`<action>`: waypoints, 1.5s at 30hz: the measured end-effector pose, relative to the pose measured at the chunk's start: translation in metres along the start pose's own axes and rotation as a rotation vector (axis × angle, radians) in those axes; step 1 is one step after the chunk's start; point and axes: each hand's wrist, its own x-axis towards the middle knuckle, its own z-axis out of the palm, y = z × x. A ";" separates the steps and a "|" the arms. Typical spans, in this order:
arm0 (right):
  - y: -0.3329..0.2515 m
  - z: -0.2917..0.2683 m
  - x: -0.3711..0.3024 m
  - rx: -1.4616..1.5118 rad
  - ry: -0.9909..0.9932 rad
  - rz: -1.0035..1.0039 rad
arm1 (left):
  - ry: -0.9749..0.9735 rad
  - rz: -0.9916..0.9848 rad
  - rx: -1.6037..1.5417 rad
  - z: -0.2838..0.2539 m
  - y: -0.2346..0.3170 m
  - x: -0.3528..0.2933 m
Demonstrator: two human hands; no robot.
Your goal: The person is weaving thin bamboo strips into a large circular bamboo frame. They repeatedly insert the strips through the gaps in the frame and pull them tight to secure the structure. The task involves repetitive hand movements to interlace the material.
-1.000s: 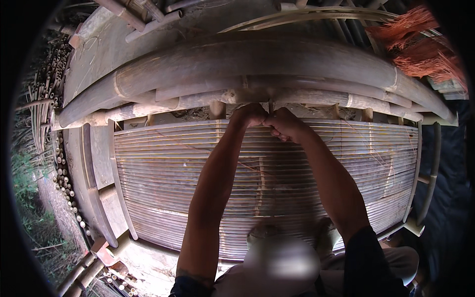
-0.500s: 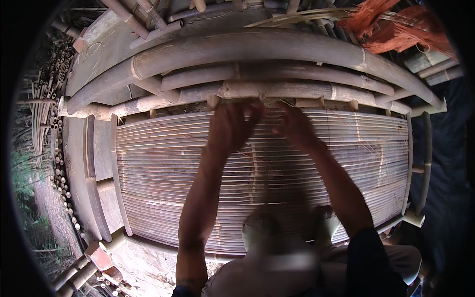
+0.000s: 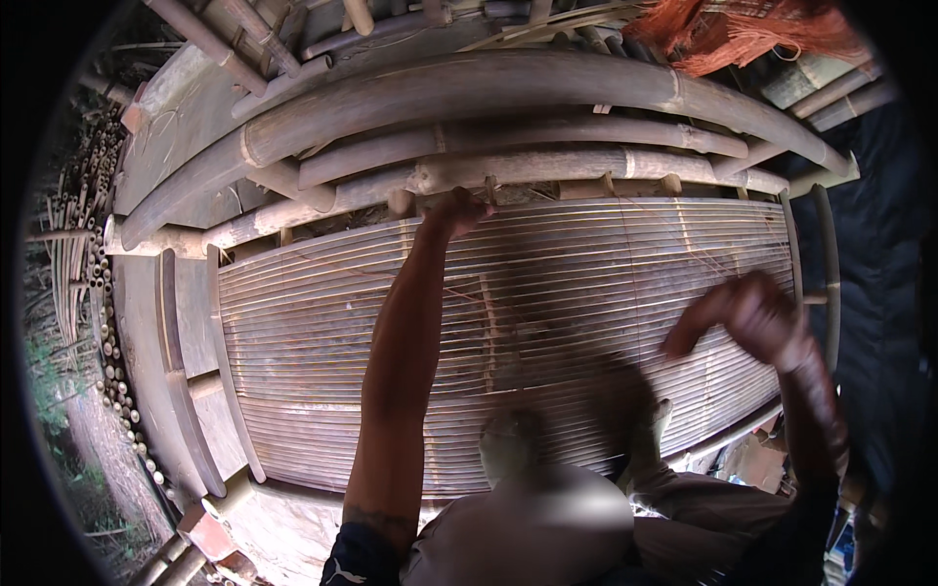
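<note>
A bench of bamboo, its slatted seat (image 3: pixel 322 342) made of many thin strips, lies across the view before me. At the far edge of the seat, beside a short peg under the back rail (image 3: pixel 547 174), my left hand (image 3: pixel 457 209) is closed; what its fingers hold is too small to make out. Over the right part of the slats, my right hand (image 3: pixel 750 314) is raised with curled fingers, blurred by motion, so its grip is unclear. A thin reddish cord (image 3: pixel 635 264) crosses the slats between the hands.
A thick curved bamboo pole (image 3: pixel 459 86) forms the top of the bench back. Orange netting (image 3: pixel 752 34) lies at the far right, dark cloth (image 3: pixel 874 293) hangs along the right side. Cut bamboo pieces (image 3: pixel 109 361) are stacked at the left. My knees are at the near edge.
My right hand has moved from the far edge beside my left hand toward me and to the right. My left hand stays at the far edge. The view has shifted slightly.
</note>
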 end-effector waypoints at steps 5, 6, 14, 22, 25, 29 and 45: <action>0.006 -0.043 0.062 -0.871 0.810 -0.249 | 0.093 -0.009 0.066 0.008 0.016 -0.001; 0.008 -0.049 0.060 -1.821 0.637 -0.212 | 0.075 0.010 0.059 0.007 0.021 -0.005; 0.061 0.065 0.021 -1.234 0.026 0.489 | 0.125 0.037 0.036 0.006 0.021 -0.020; 0.043 0.001 -0.013 -1.287 0.261 0.641 | 0.062 0.085 0.082 0.009 0.023 -0.023; 0.026 0.011 -0.024 -0.928 0.410 0.235 | 0.221 0.222 0.075 0.006 -0.015 -0.033; -0.027 -0.018 -0.106 -0.451 0.394 0.582 | 0.580 0.732 0.436 0.063 0.006 -0.108; 0.031 -0.073 0.004 -1.187 0.216 0.143 | 0.162 0.715 0.140 0.063 0.107 -0.239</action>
